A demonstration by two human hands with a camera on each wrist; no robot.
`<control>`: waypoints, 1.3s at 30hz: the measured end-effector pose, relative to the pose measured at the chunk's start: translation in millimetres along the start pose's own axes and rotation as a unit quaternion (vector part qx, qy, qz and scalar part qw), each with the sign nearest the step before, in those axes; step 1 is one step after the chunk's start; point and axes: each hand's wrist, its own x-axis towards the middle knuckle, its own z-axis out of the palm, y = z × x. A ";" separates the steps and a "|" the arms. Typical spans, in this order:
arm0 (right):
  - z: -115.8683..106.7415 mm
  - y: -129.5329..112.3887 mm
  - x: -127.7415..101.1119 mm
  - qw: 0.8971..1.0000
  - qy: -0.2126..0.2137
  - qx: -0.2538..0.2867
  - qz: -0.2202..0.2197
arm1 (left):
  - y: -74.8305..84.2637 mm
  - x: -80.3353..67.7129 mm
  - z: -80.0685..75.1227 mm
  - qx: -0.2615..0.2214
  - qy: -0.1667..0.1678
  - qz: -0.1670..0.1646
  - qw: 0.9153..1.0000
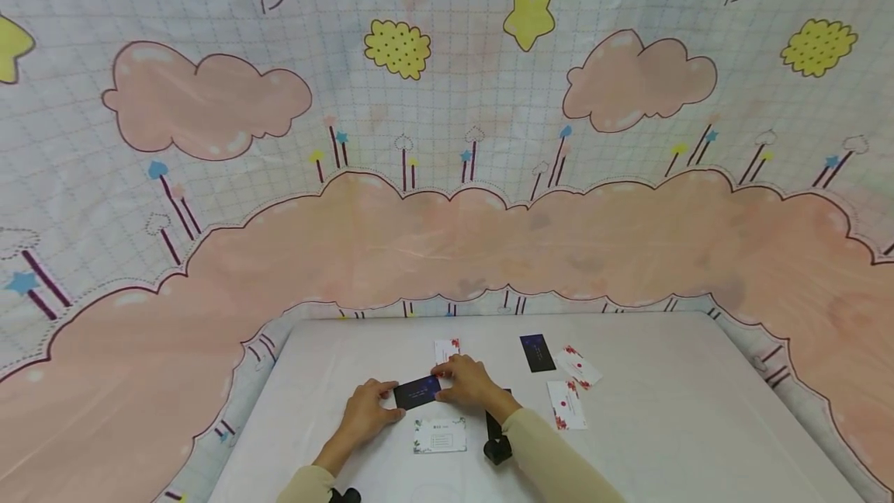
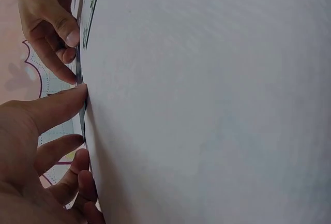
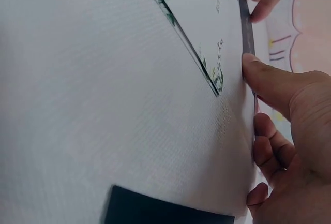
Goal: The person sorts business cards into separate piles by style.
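Sleeves: I see 2 beige sleeves [image 1: 552,452] coming in from the bottom edge of the head view, each with a black wrist mount.
Leafy card: nearest me on the white table [image 1: 684,425] lies a white card with a green leaf border [image 1: 440,435], flat, just in front of both hands.
Left hand: my left hand [image 1: 365,410] pinches the left end of the dark card [image 1: 417,392], thumb on the near edge, fingers curled behind it; the left wrist view shows the thumb tip pressed on the card's edge.
Right hand: my right hand [image 1: 469,381] pinches the right end of the same card, thumb on the near edge, fingers curled over the far side.
Dark card: it sits between the 2 hands, low over the table centre; I cannot tell whether it touches the surface.
To the right: 2 white cards with red flowers [image 1: 567,404] lie near each other, and a second dark card [image 1: 537,352] lies just behind them.
Behind the hands: 1 more white card with red marks [image 1: 447,349] lies flat.
Far: a cartoon cloud backdrop [image 1: 447,138] fills the wall.
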 end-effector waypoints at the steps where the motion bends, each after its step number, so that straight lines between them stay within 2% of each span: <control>1: 0.6 0.3 0.2 1.000 -0.004 0.005 0.007 | 0.0 -0.3 0.5 0.001 0.001 0.001 1.000; 7: 2.7 0.8 0.2 1.000 -0.003 0.011 0.015 | 0.3 -2.9 1.8 -0.005 0.008 0.006 1.000; 14: 3.8 0.8 -1.2 1.000 -0.008 -0.004 0.010 | 0.2 -10.2 4.2 -0.028 0.039 0.041 0.998; 18: 3.4 0.2 -2.6 1.000 -0.009 -0.003 0.010 | 1.6 -10.4 4.5 -0.053 0.024 0.019 0.998; 23: 2.8 1.1 -4.2 1.000 -0.010 0.002 0.012 | 3.6 -10.5 3.5 -0.050 0.010 0.009 0.999; 32: 4.6 3.9 4.4 0.999 -0.010 0.021 0.025 | -1.4 -3.7 0.9 -0.074 0.001 0.026 0.997; 39: 4.5 3.5 13.2 0.999 0.004 0.013 0.033 | -4.6 3.1 -3.9 -0.081 -0.002 0.041 0.996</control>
